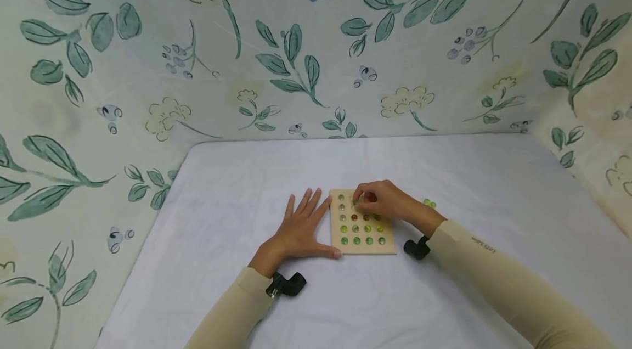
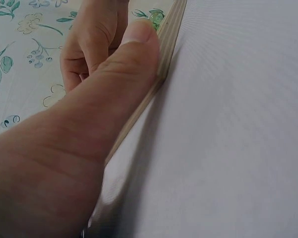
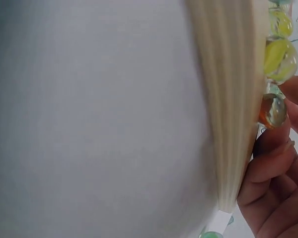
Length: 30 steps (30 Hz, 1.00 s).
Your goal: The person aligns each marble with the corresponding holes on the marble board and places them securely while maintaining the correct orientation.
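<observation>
Square wooden board [image 1: 362, 247], glossy glass marbles [image 1: 368, 240] in rows; left hand [image 1: 301, 231] flat, fingers straight, bracing edge; right hand [image 1: 382, 201] fingers curled, contents unclear.

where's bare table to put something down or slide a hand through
Bare table lies between the wooden board and the back wall, and near the front edge between the forearms. It is crowded at the board: left hand against its left edge, right hand over the marbles, loose marbles beside it.
</observation>
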Each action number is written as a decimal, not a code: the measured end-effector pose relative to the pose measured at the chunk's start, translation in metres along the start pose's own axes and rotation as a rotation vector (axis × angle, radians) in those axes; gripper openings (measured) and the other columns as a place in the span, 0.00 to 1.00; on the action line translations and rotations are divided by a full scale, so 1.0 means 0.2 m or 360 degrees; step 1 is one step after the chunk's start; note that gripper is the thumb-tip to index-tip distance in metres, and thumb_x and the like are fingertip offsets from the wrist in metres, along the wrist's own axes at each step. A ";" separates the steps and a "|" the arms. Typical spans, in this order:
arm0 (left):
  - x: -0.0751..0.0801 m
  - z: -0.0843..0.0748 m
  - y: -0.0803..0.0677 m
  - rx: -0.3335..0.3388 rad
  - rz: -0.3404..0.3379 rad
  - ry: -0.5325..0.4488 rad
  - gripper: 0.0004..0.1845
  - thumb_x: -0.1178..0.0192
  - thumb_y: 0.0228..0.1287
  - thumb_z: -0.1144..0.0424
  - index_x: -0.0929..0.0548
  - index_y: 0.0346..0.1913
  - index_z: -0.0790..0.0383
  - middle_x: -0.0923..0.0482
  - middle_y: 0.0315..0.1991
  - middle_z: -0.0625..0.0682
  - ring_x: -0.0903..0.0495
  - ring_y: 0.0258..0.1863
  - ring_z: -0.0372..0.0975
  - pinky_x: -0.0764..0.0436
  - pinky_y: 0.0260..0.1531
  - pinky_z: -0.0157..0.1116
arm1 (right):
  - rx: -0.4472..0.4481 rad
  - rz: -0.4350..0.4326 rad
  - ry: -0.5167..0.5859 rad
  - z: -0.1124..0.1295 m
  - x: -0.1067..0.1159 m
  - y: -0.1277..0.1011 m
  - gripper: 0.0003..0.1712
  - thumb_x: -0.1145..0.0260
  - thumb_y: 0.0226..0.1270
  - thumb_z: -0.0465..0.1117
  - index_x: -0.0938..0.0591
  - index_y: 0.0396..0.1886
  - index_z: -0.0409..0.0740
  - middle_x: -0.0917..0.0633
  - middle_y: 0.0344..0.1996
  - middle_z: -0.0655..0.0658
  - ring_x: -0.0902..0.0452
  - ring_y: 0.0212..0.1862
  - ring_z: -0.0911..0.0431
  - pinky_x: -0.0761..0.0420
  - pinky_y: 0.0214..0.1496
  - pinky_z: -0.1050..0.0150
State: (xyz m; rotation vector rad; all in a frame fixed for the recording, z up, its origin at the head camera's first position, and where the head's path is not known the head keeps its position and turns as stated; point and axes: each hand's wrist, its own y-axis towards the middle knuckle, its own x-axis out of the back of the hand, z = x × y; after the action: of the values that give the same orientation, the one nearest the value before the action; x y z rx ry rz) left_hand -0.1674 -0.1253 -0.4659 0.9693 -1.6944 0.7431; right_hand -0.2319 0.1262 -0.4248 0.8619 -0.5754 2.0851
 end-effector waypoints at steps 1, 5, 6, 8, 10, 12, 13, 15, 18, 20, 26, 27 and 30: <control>0.00 0.00 0.00 -0.0001 0.0000 0.0001 0.67 0.45 0.38 0.16 0.57 0.78 0.48 0.65 0.78 0.53 0.68 0.76 0.48 0.70 0.69 0.58 | 0.0001 0.0004 -0.0002 0.00 0.00 0.00 0.07 0.32 0.65 0.42 0.16 0.41 0.48 0.24 0.21 0.50 0.30 0.24 0.58 0.29 0.24 0.68; -0.01 0.00 0.00 -0.0004 -0.0004 -0.0001 0.67 0.45 0.38 0.17 0.57 0.78 0.48 0.65 0.78 0.53 0.68 0.76 0.48 0.70 0.69 0.58 | -0.0024 0.0010 -0.0002 -0.01 -0.01 0.00 0.08 0.32 0.65 0.44 0.16 0.42 0.50 0.23 0.22 0.50 0.29 0.24 0.58 0.29 0.24 0.67; -0.01 0.00 0.00 -0.0006 -0.0009 -0.0002 0.67 0.45 0.38 0.17 0.57 0.78 0.48 0.65 0.78 0.53 0.68 0.76 0.48 0.70 0.69 0.58 | -0.0032 0.0012 0.0000 -0.01 -0.01 0.01 0.08 0.32 0.65 0.44 0.16 0.42 0.50 0.23 0.22 0.50 0.29 0.24 0.58 0.28 0.25 0.67; -0.01 0.00 0.00 -0.0010 -0.0014 -0.0004 0.67 0.46 0.38 0.16 0.57 0.78 0.48 0.65 0.78 0.53 0.68 0.76 0.48 0.69 0.69 0.58 | -0.0045 0.0012 0.0000 -0.01 -0.02 0.00 0.08 0.32 0.65 0.44 0.16 0.42 0.50 0.23 0.22 0.50 0.29 0.24 0.58 0.28 0.25 0.67; -0.01 0.00 0.00 -0.0013 -0.0016 -0.0009 0.67 0.46 0.38 0.16 0.57 0.78 0.48 0.65 0.78 0.53 0.68 0.76 0.48 0.69 0.69 0.58 | -0.0043 0.0014 0.0000 -0.01 -0.02 0.00 0.08 0.32 0.65 0.44 0.16 0.43 0.50 0.23 0.22 0.49 0.29 0.24 0.57 0.28 0.25 0.66; -0.01 0.00 0.00 -0.0014 -0.0014 -0.0003 0.67 0.46 0.38 0.16 0.57 0.78 0.48 0.65 0.78 0.53 0.68 0.76 0.48 0.69 0.69 0.58 | -0.0046 0.0011 -0.0007 -0.01 -0.02 0.00 0.08 0.32 0.65 0.44 0.16 0.43 0.51 0.23 0.22 0.49 0.29 0.25 0.58 0.28 0.25 0.67; -0.01 0.00 0.00 -0.0012 -0.0010 -0.0002 0.67 0.46 0.38 0.16 0.57 0.78 0.48 0.65 0.78 0.53 0.68 0.76 0.48 0.69 0.69 0.58 | -0.0045 0.0009 -0.0008 -0.01 -0.02 0.00 0.08 0.32 0.65 0.44 0.16 0.43 0.51 0.23 0.22 0.50 0.29 0.25 0.58 0.29 0.25 0.67; -0.01 0.00 0.00 -0.0008 -0.0003 0.0004 0.67 0.46 0.38 0.17 0.57 0.78 0.48 0.65 0.78 0.53 0.68 0.76 0.47 0.69 0.69 0.58 | -0.0026 0.0006 -0.0012 -0.01 -0.03 -0.01 0.08 0.32 0.66 0.44 0.16 0.43 0.50 0.23 0.22 0.50 0.29 0.25 0.58 0.28 0.25 0.67; -0.01 0.00 0.00 -0.0003 0.0000 0.0018 0.67 0.46 0.38 0.16 0.57 0.78 0.47 0.65 0.78 0.53 0.68 0.76 0.47 0.69 0.69 0.58 | -0.0017 -0.0003 -0.0009 -0.01 -0.03 -0.01 0.09 0.32 0.65 0.44 0.16 0.43 0.50 0.23 0.22 0.50 0.29 0.25 0.58 0.28 0.25 0.67; -0.01 0.00 0.00 0.0002 0.0005 0.0025 0.67 0.46 0.38 0.16 0.58 0.78 0.47 0.66 0.78 0.53 0.69 0.76 0.47 0.69 0.69 0.57 | -0.0004 -0.0001 -0.0001 -0.01 -0.03 -0.01 0.09 0.32 0.65 0.43 0.16 0.44 0.50 0.23 0.22 0.50 0.29 0.25 0.58 0.27 0.25 0.67; -0.01 0.00 -0.01 -0.0007 0.0001 0.0018 0.67 0.46 0.38 0.16 0.58 0.78 0.47 0.66 0.78 0.53 0.69 0.76 0.47 0.69 0.69 0.58 | 0.0003 0.0012 0.0010 -0.01 -0.03 -0.01 0.08 0.32 0.65 0.43 0.16 0.43 0.50 0.23 0.22 0.51 0.28 0.25 0.58 0.27 0.25 0.67; -0.01 0.00 -0.01 -0.0011 -0.0006 0.0017 0.67 0.46 0.38 0.17 0.58 0.78 0.47 0.66 0.78 0.53 0.69 0.76 0.48 0.69 0.69 0.58 | 0.0003 0.0012 0.0009 -0.01 -0.03 -0.01 0.09 0.32 0.65 0.44 0.16 0.43 0.50 0.23 0.22 0.51 0.28 0.25 0.58 0.27 0.25 0.67; -0.01 0.00 -0.01 -0.0020 -0.0025 0.0024 0.67 0.45 0.39 0.17 0.58 0.78 0.48 0.65 0.78 0.53 0.68 0.76 0.48 0.68 0.69 0.58 | -0.0008 0.0006 -0.0002 0.00 -0.02 0.00 0.09 0.32 0.65 0.44 0.16 0.43 0.51 0.22 0.23 0.50 0.28 0.25 0.58 0.27 0.25 0.67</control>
State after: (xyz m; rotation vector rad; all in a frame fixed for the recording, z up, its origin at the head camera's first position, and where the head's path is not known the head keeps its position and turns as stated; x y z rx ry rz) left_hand -0.1655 -0.1261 -0.4678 0.9652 -1.6746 0.7269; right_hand -0.2295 0.1246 -0.4287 0.8597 -0.5829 2.0859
